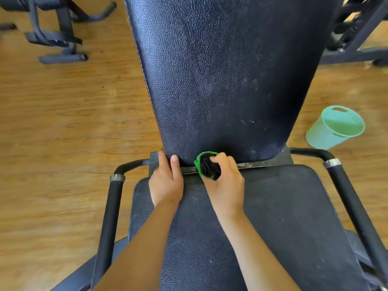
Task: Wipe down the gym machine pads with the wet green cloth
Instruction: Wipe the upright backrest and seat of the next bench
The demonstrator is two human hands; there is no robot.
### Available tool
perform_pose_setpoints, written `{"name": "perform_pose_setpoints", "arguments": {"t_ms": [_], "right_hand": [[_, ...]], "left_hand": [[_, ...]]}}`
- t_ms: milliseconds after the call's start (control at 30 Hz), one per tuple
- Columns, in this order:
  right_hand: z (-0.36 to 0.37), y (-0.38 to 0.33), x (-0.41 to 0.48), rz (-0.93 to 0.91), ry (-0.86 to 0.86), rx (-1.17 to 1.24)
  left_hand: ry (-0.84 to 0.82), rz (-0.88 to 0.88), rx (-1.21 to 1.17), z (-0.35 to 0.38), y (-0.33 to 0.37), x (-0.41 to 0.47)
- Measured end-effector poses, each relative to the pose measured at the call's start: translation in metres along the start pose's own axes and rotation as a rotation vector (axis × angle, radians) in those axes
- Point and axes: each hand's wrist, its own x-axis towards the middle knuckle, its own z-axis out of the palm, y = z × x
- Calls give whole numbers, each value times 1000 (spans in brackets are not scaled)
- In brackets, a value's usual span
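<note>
A black textured back pad (220, 76) rises from the middle of the view, with whitish marks on its right side. Below it lies the black seat pad (273, 217). My right hand (225, 185) grips the bunched green cloth (206, 165), dark in its folds, at the gap where the back pad's lower edge meets the seat. My left hand (167, 181) rests at the back pad's lower left corner, thumb on the pad face and fingers around its edge.
Black side handles with metal collars flank the seat at left (111, 202) and right (352, 198). A teal bucket (333, 128) stands on the wooden floor (73, 122) to the right. Other machine frames stand at far left (58, 36) and far right (357, 38).
</note>
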Motion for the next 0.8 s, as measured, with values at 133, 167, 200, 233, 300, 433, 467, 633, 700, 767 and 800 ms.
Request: {"name": "perform_pose_setpoints", "arguments": {"t_ms": [133,167,200,233,300,433,467,633,700,767,800], "right_hand": [[-29,-16,39,37,166,176],[-35,-20,48,33,198,196],[-37,-22,53,25,217,198],[-36,-21,54,11,226,194],[-28,-11,46,-31,213,187],[-14,21,12,-66,97,129],[-12,25,6,-65,61,101],[-26,22,15,-74,-37,-25],[-41,15,32,-33,56,27],[-54,8,52,-9,188,121],[-57,5,59,-9,234,145]], "left_hand": [[-5,-19,23,1,2,0],[-11,-34,33,0,2,0],[-13,-40,39,0,2,0],[-11,-41,43,1,1,0],[-7,-40,48,1,1,0],[-4,-38,59,3,1,2],[1,-32,57,3,0,2],[19,-5,45,4,-2,2],[25,-1,50,5,-3,2],[34,1,54,5,-4,2],[38,9,50,5,-4,1]]}}
